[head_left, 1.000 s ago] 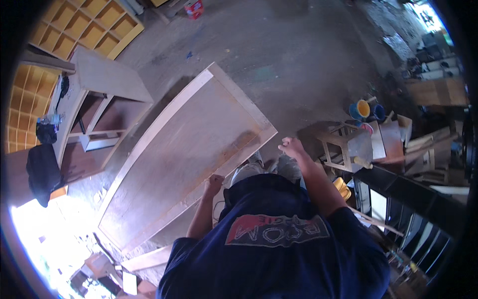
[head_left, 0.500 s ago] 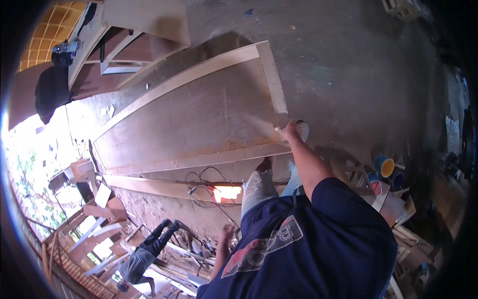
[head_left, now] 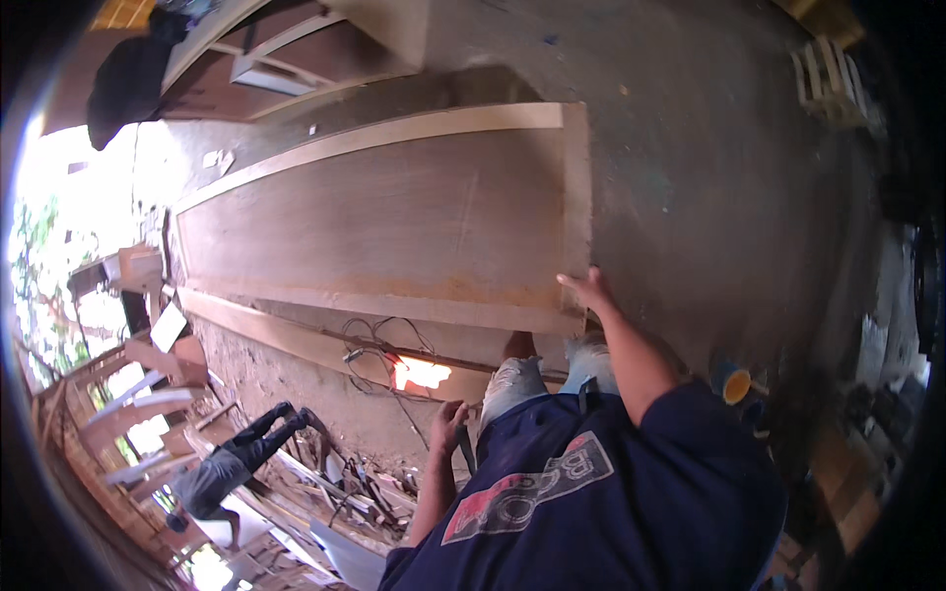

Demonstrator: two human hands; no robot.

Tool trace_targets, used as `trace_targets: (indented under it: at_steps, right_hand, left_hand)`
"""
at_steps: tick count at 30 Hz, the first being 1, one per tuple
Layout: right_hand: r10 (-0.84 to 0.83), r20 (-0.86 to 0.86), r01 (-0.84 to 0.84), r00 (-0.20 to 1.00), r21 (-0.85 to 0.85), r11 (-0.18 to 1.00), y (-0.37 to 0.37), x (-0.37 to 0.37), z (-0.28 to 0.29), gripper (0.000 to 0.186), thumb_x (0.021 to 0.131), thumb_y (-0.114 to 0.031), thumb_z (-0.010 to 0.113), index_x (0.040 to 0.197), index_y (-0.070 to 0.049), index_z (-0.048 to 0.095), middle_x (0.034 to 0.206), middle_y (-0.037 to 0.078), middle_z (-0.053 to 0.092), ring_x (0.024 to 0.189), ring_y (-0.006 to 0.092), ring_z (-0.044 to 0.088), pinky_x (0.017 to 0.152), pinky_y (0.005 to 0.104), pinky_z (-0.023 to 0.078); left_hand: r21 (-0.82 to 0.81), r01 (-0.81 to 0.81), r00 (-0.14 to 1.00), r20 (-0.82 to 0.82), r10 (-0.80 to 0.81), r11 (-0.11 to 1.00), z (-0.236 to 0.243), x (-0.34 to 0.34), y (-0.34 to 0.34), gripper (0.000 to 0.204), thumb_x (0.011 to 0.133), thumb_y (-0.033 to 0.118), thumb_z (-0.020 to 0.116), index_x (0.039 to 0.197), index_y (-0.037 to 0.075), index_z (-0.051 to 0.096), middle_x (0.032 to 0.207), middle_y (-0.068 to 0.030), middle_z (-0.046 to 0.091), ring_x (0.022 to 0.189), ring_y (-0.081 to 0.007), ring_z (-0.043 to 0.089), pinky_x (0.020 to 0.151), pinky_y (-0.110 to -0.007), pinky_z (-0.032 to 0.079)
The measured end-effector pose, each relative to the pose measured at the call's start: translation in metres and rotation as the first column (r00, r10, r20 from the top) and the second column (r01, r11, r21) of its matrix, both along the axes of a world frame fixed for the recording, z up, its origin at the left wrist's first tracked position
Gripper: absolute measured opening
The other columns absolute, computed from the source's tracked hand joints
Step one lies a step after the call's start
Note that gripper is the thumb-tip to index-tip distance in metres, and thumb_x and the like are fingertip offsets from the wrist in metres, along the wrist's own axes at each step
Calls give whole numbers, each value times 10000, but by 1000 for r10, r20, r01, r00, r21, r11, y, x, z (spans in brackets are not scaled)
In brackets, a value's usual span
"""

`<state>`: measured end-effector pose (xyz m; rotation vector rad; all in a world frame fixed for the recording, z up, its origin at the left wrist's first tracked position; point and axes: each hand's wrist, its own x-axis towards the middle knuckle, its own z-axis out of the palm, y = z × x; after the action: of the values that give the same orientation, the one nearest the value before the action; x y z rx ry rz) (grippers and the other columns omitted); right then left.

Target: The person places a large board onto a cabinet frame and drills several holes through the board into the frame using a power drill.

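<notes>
A long wooden panel [head_left: 374, 217] with a pale raised frame stretches across the middle in front of me. My right hand [head_left: 588, 290] is at its near right corner, thumb over the frame; the other fingers are partly hidden at the edge. Lower down, away from the panel, my left hand [head_left: 450, 424] is closed beside my hip. A dark strip shows just by it, and I cannot make out whether the fingers hold anything.
A long board [head_left: 266, 322] lies along the panel's near side, with cables [head_left: 370, 357] and a brightly lit patch [head_left: 419, 372]. A wooden cabinet frame [head_left: 315, 59] stands far left. Another person [head_left: 222, 478] bends over at lower left among scrap wood. A yellow-and-blue bucket [head_left: 734, 382] is at right.
The view has turned, and the panel's near edge lies closer to the board. A white dotted round thing beside my right hand is out of sight. My left hand has risen slightly.
</notes>
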<state>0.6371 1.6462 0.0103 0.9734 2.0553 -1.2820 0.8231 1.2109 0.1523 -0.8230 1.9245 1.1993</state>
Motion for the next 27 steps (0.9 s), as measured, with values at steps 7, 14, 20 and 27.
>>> trace_targets:
  at_steps: [7, 14, 20, 27]
  right_hand:
    - [-76, -338, 31, 938, -137, 990, -28, 9, 138, 498, 776, -402, 883, 1018, 18, 769, 946, 102, 780, 856, 211, 728, 804, 396, 553]
    - [-5, -362, -22, 932, -72, 997, -44, 14, 210, 406, 783, -293, 901, 1012, 9, 752, 958, 62, 746, 843, 188, 683, 795, 387, 541]
    - [-36, -368, 13, 929, -65, 998, -50, 18, 221, 339, 814, -204, 894, 1026, 11, 740, 970, 44, 717, 864, 180, 667, 822, 357, 537]
    - [-198, -379, 78, 904, -310, 947, -51, 14, 209, 473, 842, -162, 864, 1232, 18, 664, 1147, 63, 690, 1012, 179, 666, 911, 344, 534]
  left_hand:
    - [72, -61, 997, -38, 63, 996, 10, -64, 4, 499, 1012, 431, 691, 1278, 11, 663, 1094, -121, 743, 992, -207, 713, 886, -350, 553]
    - [495, -754, 532, 75, 843, 432, -17, -158, -15, 542, 999, 534, 668, 1257, 59, 621, 1164, -91, 712, 1028, -225, 698, 912, -384, 534]
    - [665, -744, 166, 93, 982, 63, -54, -189, -37, 392, 1063, 381, 617, 1267, 47, 612, 1126, -65, 743, 926, -214, 723, 778, -391, 561]
    - [646, -723, 318, -3, 948, 245, -40, -185, -56, 264, 1043, 328, 655, 1148, 92, 600, 983, -31, 702, 818, -194, 682, 717, -351, 546]
